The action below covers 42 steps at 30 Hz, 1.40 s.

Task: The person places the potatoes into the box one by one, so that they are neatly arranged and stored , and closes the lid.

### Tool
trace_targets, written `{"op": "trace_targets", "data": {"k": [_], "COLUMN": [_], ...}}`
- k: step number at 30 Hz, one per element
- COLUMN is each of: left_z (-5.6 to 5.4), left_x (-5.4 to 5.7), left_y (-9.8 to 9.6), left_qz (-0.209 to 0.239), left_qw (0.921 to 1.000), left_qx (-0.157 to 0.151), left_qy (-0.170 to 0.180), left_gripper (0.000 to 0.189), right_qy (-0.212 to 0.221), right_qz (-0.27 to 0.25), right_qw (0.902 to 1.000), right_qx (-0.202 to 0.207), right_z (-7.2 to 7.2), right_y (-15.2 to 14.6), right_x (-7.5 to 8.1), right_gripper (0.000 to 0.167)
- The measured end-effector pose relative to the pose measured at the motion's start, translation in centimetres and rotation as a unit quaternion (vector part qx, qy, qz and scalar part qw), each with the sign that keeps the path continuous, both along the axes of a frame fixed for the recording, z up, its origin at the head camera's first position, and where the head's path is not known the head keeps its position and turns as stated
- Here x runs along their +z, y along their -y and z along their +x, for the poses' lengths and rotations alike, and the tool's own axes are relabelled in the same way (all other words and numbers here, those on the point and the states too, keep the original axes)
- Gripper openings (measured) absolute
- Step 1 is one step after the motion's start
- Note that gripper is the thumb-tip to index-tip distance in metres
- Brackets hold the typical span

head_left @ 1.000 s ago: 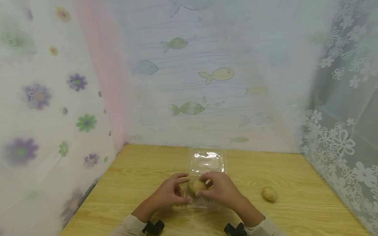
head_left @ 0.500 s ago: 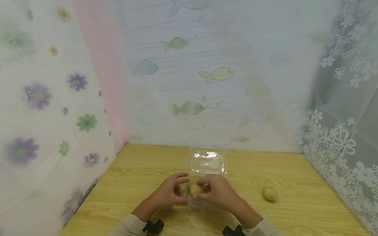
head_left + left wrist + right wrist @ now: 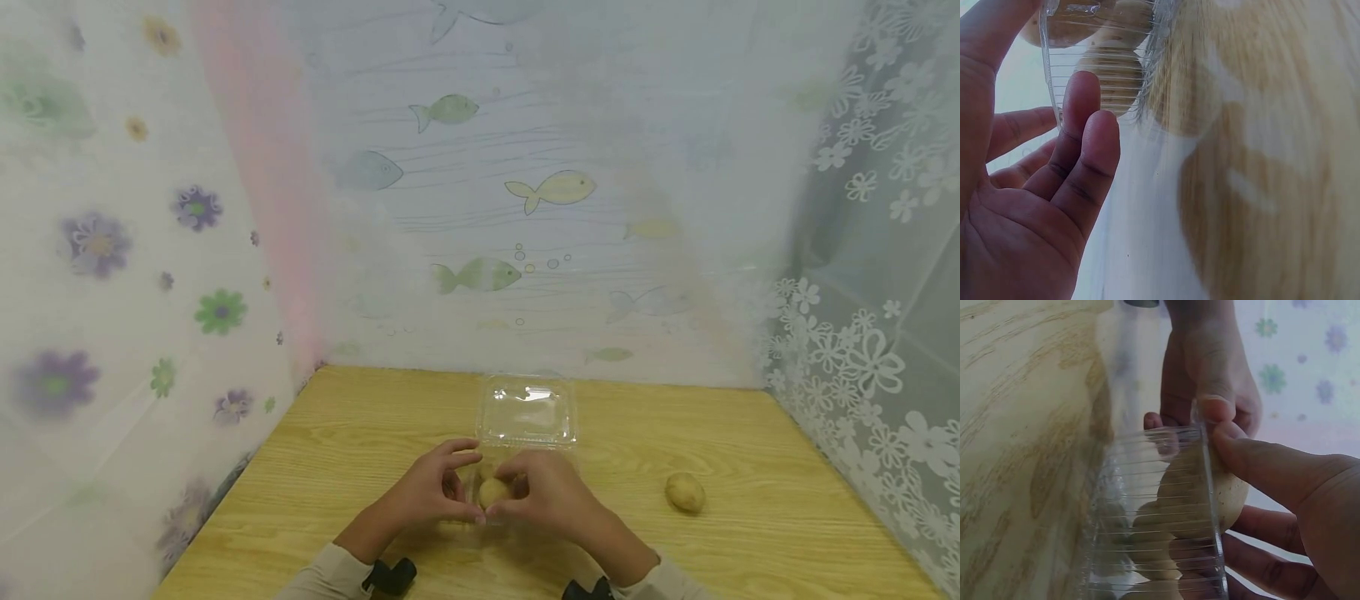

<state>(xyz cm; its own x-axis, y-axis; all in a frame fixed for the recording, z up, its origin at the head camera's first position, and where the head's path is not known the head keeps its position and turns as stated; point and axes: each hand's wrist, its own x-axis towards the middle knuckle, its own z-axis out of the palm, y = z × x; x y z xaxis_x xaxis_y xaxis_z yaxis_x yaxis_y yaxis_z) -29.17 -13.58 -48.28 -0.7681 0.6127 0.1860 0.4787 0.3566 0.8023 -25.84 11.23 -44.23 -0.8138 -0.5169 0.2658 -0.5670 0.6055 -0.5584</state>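
At six o'clock, your left hand [image 3: 435, 487] grips the clear box [image 3: 528, 438]; your right hand [image 3: 551, 497] pinches a potato [image 3: 493, 495], seemingly placing it; next calls for gentle release.

At six o'clock, a wood-grained tabletop [image 3: 352, 437] is seen. At twelve, the space is bounded by a pale fish-printed sheet [image 3: 547, 225]; at nine, by a white flowered sheet [image 3: 135, 317], edged by a pink band [image 3: 258, 183]; at three, by a translucent film [image 3: 877, 275] patterned with white blossoms.

Right hand [image 3: 547, 496] closer to the person, potato [image 3: 492, 493] in its fingers shifted toward the plastic box's [image 3: 1132, 472] near edge.
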Motion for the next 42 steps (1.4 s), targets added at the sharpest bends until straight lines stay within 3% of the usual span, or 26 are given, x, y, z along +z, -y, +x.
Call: {"op": "trace_targets", "data": {"k": [10, 28, 35, 42], "left_z": [0.0, 0.0, 0.0, -0.1], "left_x": [-0.3, -0.3, -0.4, -0.6], "left_y": [0.0, 0.0, 0.0, -0.1], "left_qz": [-0.001, -0.001, 0.004, 0.002], "left_qw": [1.0000, 0.9999, 0.9999, 0.9998], "left_qx": [0.007, 0.006, 0.010, 0.013], "left_qy": [-0.005, -0.016, -0.013, -0.015], "left_gripper": [0.092, 0.090, 0.089, 0.089], "right_qy": [0.001, 0.020, -0.001, 0.008], "right_qz": [0.008, -0.014, 0.001, -0.009], "right_qw": [1.0000, 0.9994, 1.0000, 0.9999], "right_qx": [-0.004, 0.024, 0.005, -0.005], "right_z": [-0.2, -0.3, -0.2, -0.3], "right_y": [0.3, 0.4, 0.7, 0.7], "right_x": [-0.7, -1.0, -1.3, -1.5], "right_gripper": [0.030, 0.009, 0.016, 0.017]}}
